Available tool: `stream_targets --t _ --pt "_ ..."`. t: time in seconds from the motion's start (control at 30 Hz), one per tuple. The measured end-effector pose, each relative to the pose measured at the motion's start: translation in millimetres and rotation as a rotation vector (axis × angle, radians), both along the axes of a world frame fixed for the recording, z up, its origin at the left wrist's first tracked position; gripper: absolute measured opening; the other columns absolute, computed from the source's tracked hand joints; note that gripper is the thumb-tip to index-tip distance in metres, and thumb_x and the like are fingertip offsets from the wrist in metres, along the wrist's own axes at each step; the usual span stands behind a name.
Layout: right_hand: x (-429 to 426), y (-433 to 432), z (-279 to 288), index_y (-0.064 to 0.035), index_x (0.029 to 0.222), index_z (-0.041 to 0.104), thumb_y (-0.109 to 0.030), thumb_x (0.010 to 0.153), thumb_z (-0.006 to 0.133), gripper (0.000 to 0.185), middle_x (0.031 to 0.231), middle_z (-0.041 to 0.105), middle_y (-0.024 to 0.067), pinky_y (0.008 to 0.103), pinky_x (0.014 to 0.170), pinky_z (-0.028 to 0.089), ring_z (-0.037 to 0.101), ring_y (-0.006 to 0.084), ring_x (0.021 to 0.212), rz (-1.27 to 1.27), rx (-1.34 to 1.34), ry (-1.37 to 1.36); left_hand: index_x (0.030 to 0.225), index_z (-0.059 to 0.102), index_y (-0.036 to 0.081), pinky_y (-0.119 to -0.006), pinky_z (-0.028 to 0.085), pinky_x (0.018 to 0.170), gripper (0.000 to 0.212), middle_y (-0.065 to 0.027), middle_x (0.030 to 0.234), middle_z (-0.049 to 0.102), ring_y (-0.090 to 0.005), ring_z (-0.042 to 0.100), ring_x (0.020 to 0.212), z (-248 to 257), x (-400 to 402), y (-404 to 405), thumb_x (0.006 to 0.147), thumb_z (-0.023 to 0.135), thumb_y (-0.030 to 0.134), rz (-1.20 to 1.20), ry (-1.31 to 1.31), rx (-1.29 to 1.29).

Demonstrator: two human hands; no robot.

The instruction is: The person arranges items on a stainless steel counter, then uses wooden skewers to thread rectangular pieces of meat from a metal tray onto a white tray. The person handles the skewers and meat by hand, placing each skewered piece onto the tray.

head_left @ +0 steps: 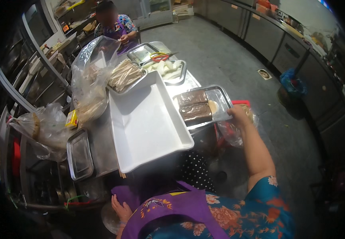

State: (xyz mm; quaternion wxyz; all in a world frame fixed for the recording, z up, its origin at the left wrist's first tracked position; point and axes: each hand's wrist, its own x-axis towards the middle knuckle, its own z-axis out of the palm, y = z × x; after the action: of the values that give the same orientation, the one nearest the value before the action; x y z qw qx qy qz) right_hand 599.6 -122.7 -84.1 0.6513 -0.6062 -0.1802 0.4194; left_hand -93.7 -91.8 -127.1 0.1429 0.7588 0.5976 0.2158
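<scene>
My right hand (238, 115) grips the near right end of a metal tray (221, 98) that holds dark brown blocks (194, 104), perhaps duck blood or a similar set food. This tray lies at the right edge of the metal table, beside a large white plastic tray (148, 125) with a bare bottom. My left hand (121, 209) is low by my purple apron, fingers spread, holding nothing visible. Behind the white tray are a metal tray of pale strips (126, 74) and a metal tray of pale green-white pieces (169, 70). Scissors (162, 56) with red and yellow handles rest over its far rim.
A clear plastic bag (90, 83), a yellow box (71, 119) and a small metal tray (80, 155) are on the left. Thin sticks (122, 174) stick out under the white tray. A co-worker (115, 30) sits beyond the table. A blue bag (293, 82) lines a bin at right.
</scene>
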Motion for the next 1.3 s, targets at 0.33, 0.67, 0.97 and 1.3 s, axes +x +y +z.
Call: stream_targets --t 0.33,0.67,0.97,1.3 --pt "-101.2 -70.4 59.2 -0.0003 0.097 0.059 -0.005 0.075 0.058 0.022 0.084 0.059 0.0067 0.0328 0.065 0.052 0.062 0.0179 0.073 -0.196 0.225 0.12 0.137 0.034 -0.003 -0.047 0.024 0.109 0.058 -0.0263 0.14 0.033 -0.043 0.032 0.129 4.0 5.6 1.0 0.082 0.049 0.007 -0.015 -0.033 0.007" --pt "-102.3 -145.5 8.3 -0.0026 0.094 0.059 -0.007 0.079 0.06 0.015 0.082 0.058 0.0027 0.0304 0.073 0.048 0.057 0.0145 0.077 -0.394 0.228 0.056 0.137 0.032 -0.003 -0.045 0.025 0.11 0.059 -0.0273 0.141 0.031 -0.0428 0.032 0.13 15.4 9.5 -1.1 0.082 0.05 0.005 -0.048 -0.085 -0.003" --pt "-140.5 -176.5 60.4 -0.0094 0.073 0.05 -0.005 0.083 0.059 0.015 0.073 0.051 0.0009 0.0295 0.066 0.047 0.053 0.0131 0.067 -0.664 0.311 0.122 0.136 0.034 0.0 -0.045 0.028 0.109 0.059 -0.026 0.141 0.031 -0.0419 0.034 0.128 22.1 12.1 -1.6 0.082 0.055 0.009 0.012 -0.123 -0.027" --pt "-190.5 -120.2 144.9 -0.0085 0.08 0.055 -0.01 0.088 0.057 0.008 0.081 0.058 0.0018 0.0306 0.078 0.048 0.059 0.014 0.08 -0.228 0.372 0.065 0.133 0.041 0.003 -0.045 0.032 0.106 0.057 -0.0244 0.14 0.034 -0.0416 0.037 0.126 20.9 9.7 -7.1 0.08 0.058 0.015 0.051 -0.235 0.014"
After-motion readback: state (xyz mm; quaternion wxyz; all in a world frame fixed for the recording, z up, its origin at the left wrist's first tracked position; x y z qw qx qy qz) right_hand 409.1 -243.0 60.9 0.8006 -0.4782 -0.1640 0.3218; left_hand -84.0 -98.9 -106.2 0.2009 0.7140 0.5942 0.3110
